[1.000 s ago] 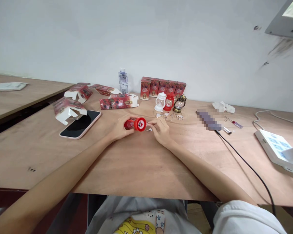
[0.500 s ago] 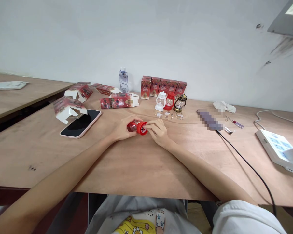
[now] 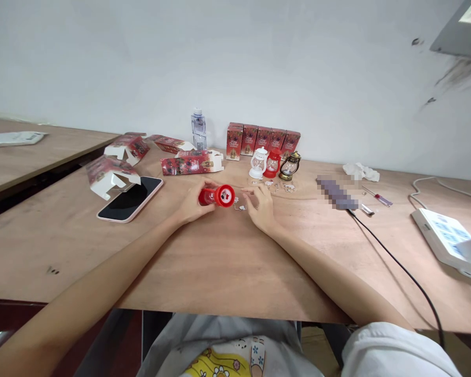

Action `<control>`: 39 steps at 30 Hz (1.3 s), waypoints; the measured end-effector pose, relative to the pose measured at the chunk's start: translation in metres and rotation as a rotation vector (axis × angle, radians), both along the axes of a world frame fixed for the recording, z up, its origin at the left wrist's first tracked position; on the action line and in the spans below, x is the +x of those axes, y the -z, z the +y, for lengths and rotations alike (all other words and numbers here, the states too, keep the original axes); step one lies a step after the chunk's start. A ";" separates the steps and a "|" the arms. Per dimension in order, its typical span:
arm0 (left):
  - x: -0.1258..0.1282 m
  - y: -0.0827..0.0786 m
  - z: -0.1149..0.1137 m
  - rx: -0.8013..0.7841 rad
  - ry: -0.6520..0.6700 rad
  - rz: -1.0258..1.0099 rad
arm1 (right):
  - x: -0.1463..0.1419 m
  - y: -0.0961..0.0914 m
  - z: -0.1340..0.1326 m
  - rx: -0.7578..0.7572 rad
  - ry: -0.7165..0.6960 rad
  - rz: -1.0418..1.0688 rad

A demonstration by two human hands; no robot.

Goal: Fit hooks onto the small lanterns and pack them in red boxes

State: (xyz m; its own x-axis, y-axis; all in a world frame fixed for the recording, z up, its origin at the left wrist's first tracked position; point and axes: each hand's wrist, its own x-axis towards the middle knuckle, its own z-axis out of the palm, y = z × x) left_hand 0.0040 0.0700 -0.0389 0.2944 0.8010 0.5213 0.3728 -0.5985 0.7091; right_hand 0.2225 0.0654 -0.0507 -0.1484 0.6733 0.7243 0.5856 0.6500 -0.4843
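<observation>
My left hand (image 3: 193, 203) is wrapped around a small red lantern (image 3: 209, 196) with a clear body. The lantern lies tilted on its side, its round red base turned toward me, and a white disc with a dark and red picture shows inside that base. Just to the right, my right hand (image 3: 262, 207) is apart from the lantern, its fingers spread and nothing visible between them. A small flat cutout piece (image 3: 241, 208) lies on the table between the lantern and that hand. Behind stand a white lantern (image 3: 258, 163), a second red lantern (image 3: 272, 163) and a black-and-gold lantern (image 3: 290, 166).
Flat cutouts (image 3: 288, 187) lie before the standing lanterns. Several red boxes (image 3: 263, 140) and a water bottle (image 3: 198, 130) stand near the wall. Opened cartons (image 3: 192, 163) and a phone (image 3: 130, 200) are leftward; a screwdriver (image 3: 382, 200), cable (image 3: 396, 260) and power strip (image 3: 441, 230) rightward.
My right hand has come away from the lantern's base and moved slightly right, its fingers opening. The held lantern has shifted a little up and left, its base now facing me more.
</observation>
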 end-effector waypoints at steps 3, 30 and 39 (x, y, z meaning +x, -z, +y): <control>-0.003 0.004 0.004 0.001 -0.019 -0.031 | 0.002 0.001 0.003 -0.162 0.033 -0.180; 0.001 0.000 -0.001 0.011 0.032 0.007 | 0.000 0.012 -0.002 0.158 -0.200 -0.094; 0.004 -0.003 -0.004 0.061 0.033 0.104 | -0.005 0.004 -0.009 0.301 -0.230 0.013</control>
State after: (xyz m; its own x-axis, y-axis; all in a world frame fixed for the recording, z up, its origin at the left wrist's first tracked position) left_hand 0.0084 0.0663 -0.0364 0.3748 0.7579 0.5340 0.4220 -0.6523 0.6296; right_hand 0.2179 0.0560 -0.0548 -0.2606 0.3798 0.8876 0.4025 0.8784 -0.2577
